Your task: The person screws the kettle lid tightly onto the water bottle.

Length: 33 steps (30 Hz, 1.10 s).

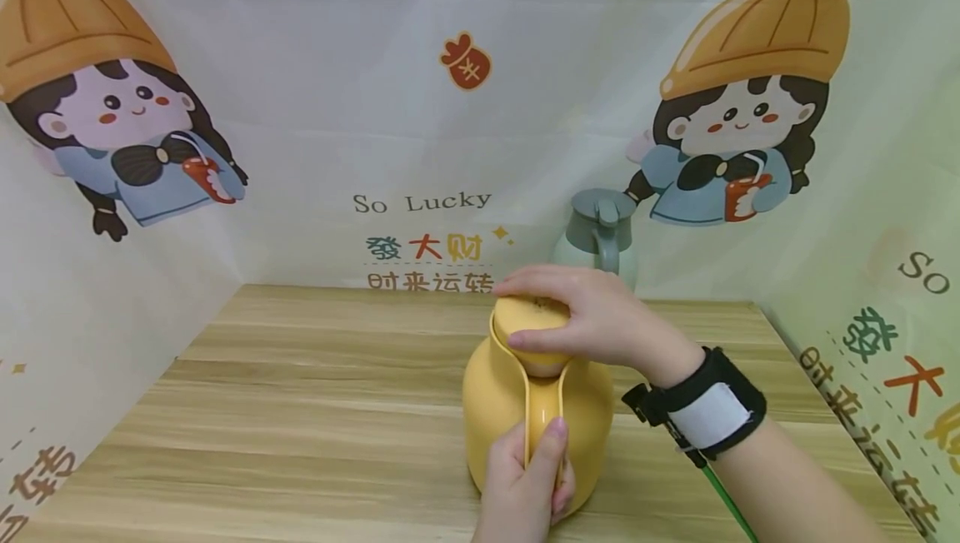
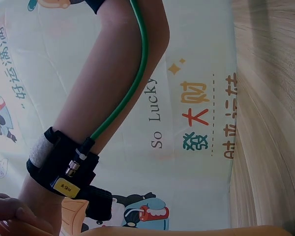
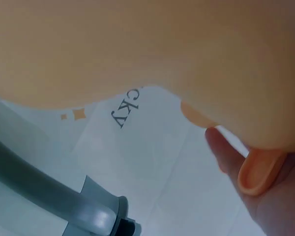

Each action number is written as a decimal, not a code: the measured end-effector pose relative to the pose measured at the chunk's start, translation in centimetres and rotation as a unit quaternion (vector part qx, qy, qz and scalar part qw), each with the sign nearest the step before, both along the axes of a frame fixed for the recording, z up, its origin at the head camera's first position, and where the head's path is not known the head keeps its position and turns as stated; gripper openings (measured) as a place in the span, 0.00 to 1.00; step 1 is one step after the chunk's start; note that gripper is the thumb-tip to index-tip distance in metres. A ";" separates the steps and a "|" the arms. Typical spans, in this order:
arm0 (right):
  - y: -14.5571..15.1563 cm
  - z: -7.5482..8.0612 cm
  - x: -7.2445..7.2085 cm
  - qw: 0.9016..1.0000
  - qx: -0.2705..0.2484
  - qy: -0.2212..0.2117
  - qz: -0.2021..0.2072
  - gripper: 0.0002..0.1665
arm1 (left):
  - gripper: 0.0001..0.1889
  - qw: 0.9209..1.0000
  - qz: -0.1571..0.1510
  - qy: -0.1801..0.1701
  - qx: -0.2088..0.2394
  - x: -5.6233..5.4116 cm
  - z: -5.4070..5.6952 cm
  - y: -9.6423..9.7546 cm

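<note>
A yellow jug (image 1: 480, 410) with a rounded body stands on the wooden table, its handle turned toward me. My left hand (image 1: 525, 476) grips that handle (image 1: 544, 410), thumb lying along it. On top, the round yellow lid (image 1: 534, 318) sits in the jug's mouth, and my right hand (image 1: 581, 310) holds it from the right with thumb and fingers spread around it. In the right wrist view the jug's body fills the upper part, and the right hand (image 3: 280, 206) shows at the right edge. The underside of the lid is hidden.
A grey-green jug (image 1: 603, 231) stands behind the right hand, partly covered by it. Printed cloth (image 1: 420, 135) closes off the back and sides of the wooden table (image 1: 300, 393). A black strap (image 1: 716, 401) with a green cable (image 1: 727, 501) is on the right wrist.
</note>
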State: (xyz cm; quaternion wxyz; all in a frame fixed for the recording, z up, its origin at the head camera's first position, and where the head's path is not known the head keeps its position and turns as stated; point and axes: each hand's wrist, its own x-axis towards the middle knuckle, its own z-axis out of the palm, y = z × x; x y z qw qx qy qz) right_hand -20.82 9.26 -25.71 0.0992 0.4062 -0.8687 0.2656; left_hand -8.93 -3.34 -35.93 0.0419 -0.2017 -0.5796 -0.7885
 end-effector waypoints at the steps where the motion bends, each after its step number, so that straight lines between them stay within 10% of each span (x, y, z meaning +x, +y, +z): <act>1: -0.1 0.0 0.2 1.000 0.002 0.002 -0.015 0.29 | 0.23 1.000 -0.001 -0.003 0.000 0.0 0.0 0.0; 33: -3.7 0.3 3.6 0.957 0.073 0.014 -0.281 0.36 | 0.24 1.000 -0.001 -0.024 -0.003 0.1 0.2 0.0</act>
